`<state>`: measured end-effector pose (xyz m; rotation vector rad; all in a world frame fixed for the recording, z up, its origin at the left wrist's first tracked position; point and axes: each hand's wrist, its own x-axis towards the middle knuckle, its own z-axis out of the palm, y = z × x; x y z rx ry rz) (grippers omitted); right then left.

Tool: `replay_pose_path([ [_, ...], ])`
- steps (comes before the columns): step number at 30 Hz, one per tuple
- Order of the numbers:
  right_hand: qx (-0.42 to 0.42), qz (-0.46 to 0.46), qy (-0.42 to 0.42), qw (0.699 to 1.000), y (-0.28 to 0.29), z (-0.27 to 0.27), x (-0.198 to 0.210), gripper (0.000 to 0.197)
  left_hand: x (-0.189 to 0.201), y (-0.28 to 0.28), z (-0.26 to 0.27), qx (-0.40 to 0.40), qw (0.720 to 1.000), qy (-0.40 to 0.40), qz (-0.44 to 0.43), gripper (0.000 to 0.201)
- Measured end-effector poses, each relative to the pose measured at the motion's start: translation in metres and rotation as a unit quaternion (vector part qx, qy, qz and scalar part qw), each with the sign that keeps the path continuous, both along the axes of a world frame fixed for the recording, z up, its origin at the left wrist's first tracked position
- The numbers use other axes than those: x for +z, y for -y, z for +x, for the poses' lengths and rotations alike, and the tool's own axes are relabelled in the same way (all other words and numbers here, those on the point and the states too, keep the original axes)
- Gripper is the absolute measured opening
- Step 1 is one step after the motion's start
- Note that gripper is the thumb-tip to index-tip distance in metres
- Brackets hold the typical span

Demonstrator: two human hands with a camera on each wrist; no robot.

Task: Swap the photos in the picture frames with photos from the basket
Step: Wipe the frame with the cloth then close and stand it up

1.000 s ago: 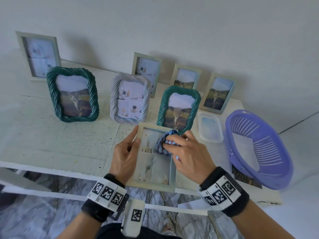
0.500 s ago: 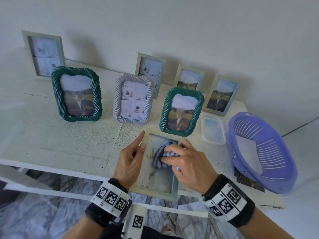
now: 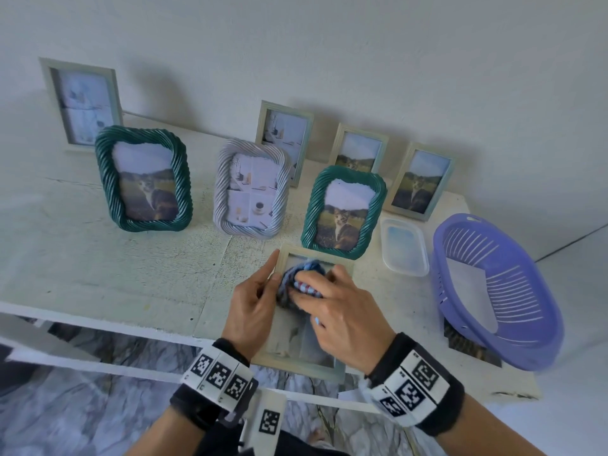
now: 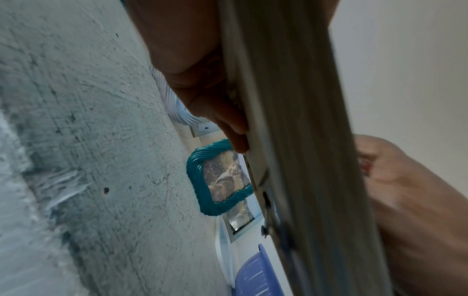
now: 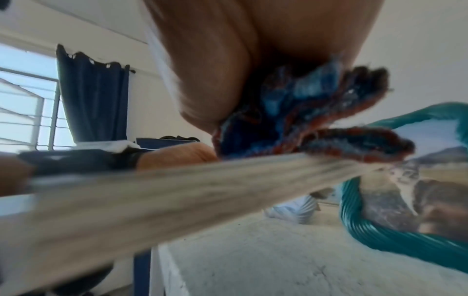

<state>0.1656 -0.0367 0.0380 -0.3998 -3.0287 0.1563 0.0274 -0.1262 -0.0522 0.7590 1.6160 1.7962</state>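
My left hand grips the wooden frame by its edge; my right hand clutches the bunched cloth against its glass.

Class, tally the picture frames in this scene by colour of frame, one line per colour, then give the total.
Pale wooden frames: 5
Green twisted frames: 2
Silver twisted frame: 1
Total: 8

Left hand grips the frame edge, index finger extended toward 12 o'clock. Right hand curled, pressing a cloth.
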Motion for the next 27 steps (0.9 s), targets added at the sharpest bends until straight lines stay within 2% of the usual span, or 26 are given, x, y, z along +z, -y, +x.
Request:
replay_pose_path([
  [3,0.047,-0.019,0.015,0.999,-0.008,0.010,0.000,0.037,0.001,0.005,-0.002,0.000,1.000,0.000,-0.007,0.041],
  [7,-0.027,-0.004,0.005,1.000,-0.018,0.010,0.002,0.036,0.005,0.005,-0.005,0.011,1.000,-0.008,-0.014,0.044],
  [11,0.059,-0.027,0.004,0.998,-0.001,0.019,-0.003,0.036,0.012,0.006,-0.005,0.006,1.000,-0.011,-0.011,0.040],
  [15,-0.024,0.012,-0.016,1.000,-0.019,0.018,0.008,0.035,0.016,0.004,0.000,-0.005,1.000,0.005,-0.008,0.039],
  [16,-0.026,0.015,-0.014,0.999,-0.016,0.018,0.008,0.036,0.016,0.003,-0.001,-0.003,1.000,0.001,-0.008,0.039],
  [20,0.055,-0.016,0.003,0.998,-0.002,0.028,-0.001,0.037,0.020,0.006,-0.004,0.003,1.000,-0.003,-0.010,0.039],
  [24,-0.030,0.006,-0.012,0.999,-0.017,0.027,0.009,0.034,0.024,0.006,-0.005,0.008,1.000,-0.004,-0.018,0.038],
  [27,0.008,-0.014,-0.018,1.000,0.004,0.028,-0.001,0.035,0.024,0.006,-0.010,-0.001,1.000,-0.003,-0.023,0.036],
])
